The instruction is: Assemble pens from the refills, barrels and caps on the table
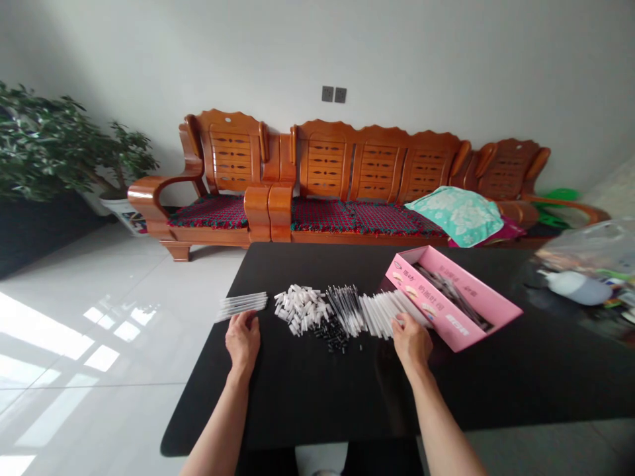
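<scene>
Left hand (242, 340) loosely touches clear tubes (241, 305), right hand (411, 342) white tubes (381, 314) beside an illegibly printed pink box (454, 297).

Bright daylight, edges somewhat distorted

**Lot: small plastic parts on a table, center of frame**

Left hand (243, 340) at clear plastic tubes (242, 305). Right hand (409, 342) on white tubes (383, 315), beside a pink cardboard box (449, 324). Between them: white caps (300, 309), black pieces (332, 334), thin rods (346, 309). All on a black table (297, 403).
</scene>
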Tool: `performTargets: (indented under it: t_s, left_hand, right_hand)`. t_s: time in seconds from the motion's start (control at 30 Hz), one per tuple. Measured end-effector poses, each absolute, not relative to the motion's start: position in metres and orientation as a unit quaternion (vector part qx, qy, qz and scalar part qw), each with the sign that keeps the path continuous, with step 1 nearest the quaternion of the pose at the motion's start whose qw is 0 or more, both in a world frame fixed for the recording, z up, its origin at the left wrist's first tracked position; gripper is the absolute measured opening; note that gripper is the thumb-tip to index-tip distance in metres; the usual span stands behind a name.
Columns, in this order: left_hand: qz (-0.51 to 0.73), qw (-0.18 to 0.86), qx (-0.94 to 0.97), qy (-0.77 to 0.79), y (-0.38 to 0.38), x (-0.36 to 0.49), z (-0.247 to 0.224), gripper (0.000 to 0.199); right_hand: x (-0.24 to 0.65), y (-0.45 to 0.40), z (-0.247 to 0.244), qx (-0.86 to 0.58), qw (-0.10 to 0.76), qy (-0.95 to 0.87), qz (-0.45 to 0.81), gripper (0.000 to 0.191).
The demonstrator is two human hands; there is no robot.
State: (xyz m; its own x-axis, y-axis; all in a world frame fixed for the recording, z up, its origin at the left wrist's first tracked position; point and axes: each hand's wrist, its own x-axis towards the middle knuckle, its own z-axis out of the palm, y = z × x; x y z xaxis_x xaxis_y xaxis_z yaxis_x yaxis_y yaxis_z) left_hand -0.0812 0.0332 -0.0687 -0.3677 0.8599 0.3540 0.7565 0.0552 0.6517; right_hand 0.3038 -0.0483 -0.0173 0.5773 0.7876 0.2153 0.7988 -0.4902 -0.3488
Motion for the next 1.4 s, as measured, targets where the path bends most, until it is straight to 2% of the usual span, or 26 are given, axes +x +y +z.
performTargets:
  t_s: [0.1, 0.23, 0.53, 0.7, 0.77, 0.83, 0.87, 0.97, 1.03, 1.07, 1.23, 1.4]
  left_hand:
    - [0.398, 0.074, 0.561, 0.723, 0.029, -0.079, -0.071, 0.022]
    - [0.392, 0.075, 0.564, 0.723, 0.030, -0.080, -0.071, 0.022]
    - [0.389, 0.075, 0.563, 0.725, 0.028, -0.078, -0.069, 0.021]
    - [0.396, 0.075, 0.565, 0.720, 0.028, -0.078, -0.069, 0.021]
    - [0.396, 0.075, 0.568, 0.717, 0.028, -0.078, -0.069, 0.021]
    - [0.394, 0.074, 0.569, 0.717, 0.028, -0.079, -0.070, 0.021]
    - [0.394, 0.074, 0.569, 0.718, 0.028, -0.080, -0.070, 0.021]
    - [0.405, 0.079, 0.565, 0.715, 0.027, -0.077, -0.067, 0.021]
    - [0.423, 0.098, 0.568, 0.699, 0.026, -0.069, -0.063, 0.020]
    - [0.432, 0.113, 0.575, 0.686, 0.026, -0.063, -0.059, 0.018]
    - [0.406, 0.193, 0.642, 0.621, 0.032, -0.007, -0.032, 0.015]
    - [0.301, 0.200, 0.706, 0.609, 0.053, 0.061, -0.015, 0.020]
  right_hand:
    - [0.307, -0.036, -0.007, -0.877, 0.116, -0.467, -0.013, 0.029]
    - [0.311, -0.024, -0.003, -0.872, 0.050, -0.488, 0.000, 0.023]
    - [0.319, -0.013, -0.009, -0.875, 0.030, -0.482, 0.023, 0.020]
    - [0.320, -0.008, -0.008, -0.882, 0.046, -0.469, 0.034, 0.019]
    - [0.319, -0.008, -0.005, -0.881, 0.091, -0.463, 0.044, 0.014]
    - [0.313, -0.011, -0.002, -0.863, 0.197, -0.452, 0.108, 0.009]
    - [0.308, -0.014, -0.002, -0.835, 0.286, -0.438, 0.171, 0.006]
    - [0.284, -0.029, -0.009, -0.774, 0.362, -0.446, 0.268, 0.022]
    - [0.265, -0.041, -0.022, -0.668, 0.493, -0.401, 0.387, 0.025]
    - [0.256, -0.047, -0.029, -0.636, 0.527, -0.382, 0.415, 0.027]
    - [0.236, -0.061, -0.055, -0.605, 0.606, -0.311, 0.412, 0.033]
    - [0.238, -0.060, -0.055, -0.599, 0.603, -0.309, 0.427, 0.033]
